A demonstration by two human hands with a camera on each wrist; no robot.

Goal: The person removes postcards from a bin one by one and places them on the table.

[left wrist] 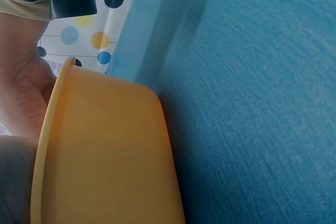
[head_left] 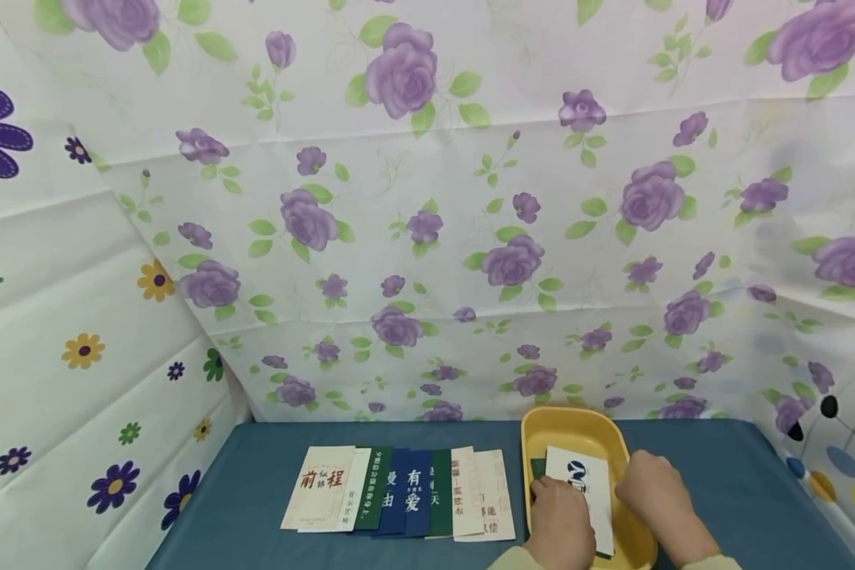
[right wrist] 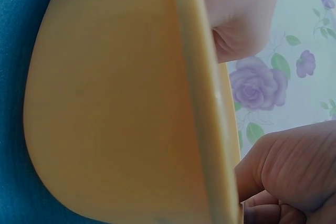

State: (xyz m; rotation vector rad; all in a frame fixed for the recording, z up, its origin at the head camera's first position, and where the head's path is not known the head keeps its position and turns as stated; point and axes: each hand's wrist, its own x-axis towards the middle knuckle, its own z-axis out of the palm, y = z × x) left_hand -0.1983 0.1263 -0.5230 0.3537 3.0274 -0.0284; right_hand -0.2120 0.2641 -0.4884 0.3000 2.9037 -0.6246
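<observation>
Both hands reach into the shallow yellow plastic tray (head_left: 568,423) at five o'clock on the blue cloth table (head_left: 720,491). The left hand (head_left: 563,522) and right hand (head_left: 655,489) grasp a white printed card (head_left: 580,475) lying inside it. A fanned row of white, green and blue cards (head_left: 399,495) lies at nine o'clock of the tray.

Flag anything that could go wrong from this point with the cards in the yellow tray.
Both hands, left hand and right hand, reach into the yellow tray at the white card. A dark green card lies under it, so both might lift together. The tray sits close to the table's near edge; pulling could tip or slide it. The fanned row of cards could get brushed.
</observation>
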